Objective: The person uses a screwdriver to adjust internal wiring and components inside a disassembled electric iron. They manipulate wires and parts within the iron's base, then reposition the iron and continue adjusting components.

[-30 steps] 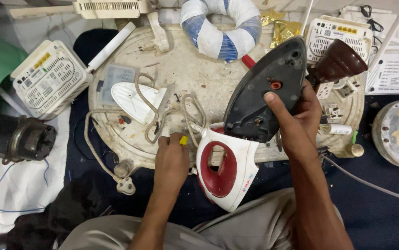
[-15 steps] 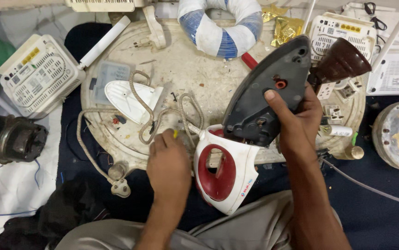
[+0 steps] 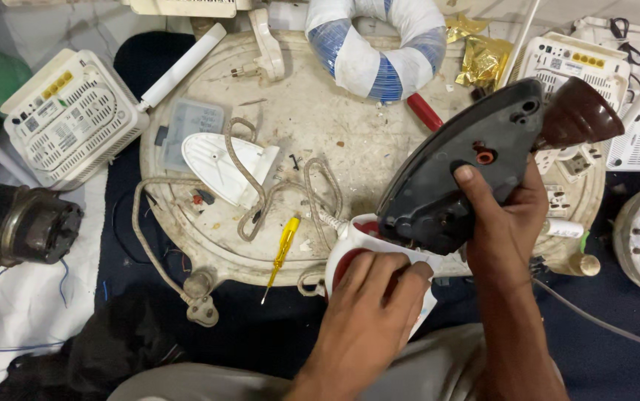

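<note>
Since a moment ago, moved off the yellow screwdriver (image 3: pixel 283 249) onto the white-and-red iron shell (image 3: pixel 349 245) at the worktop's (image 3: pixel 312 126) near edge: left hand (image 3: pixel 372 308), fingers spread flat over it, directly below the dark soleplate (image 3: pixel 461 174) clasped tilted in right hand (image 3: pixel 505 223).

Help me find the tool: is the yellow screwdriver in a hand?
No, the yellow screwdriver lies on the round board, left of the left hand.

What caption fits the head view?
Right hand holds a dark iron base; left hand rests on its red-and-white shell beside a yellow screwdriver.
</note>
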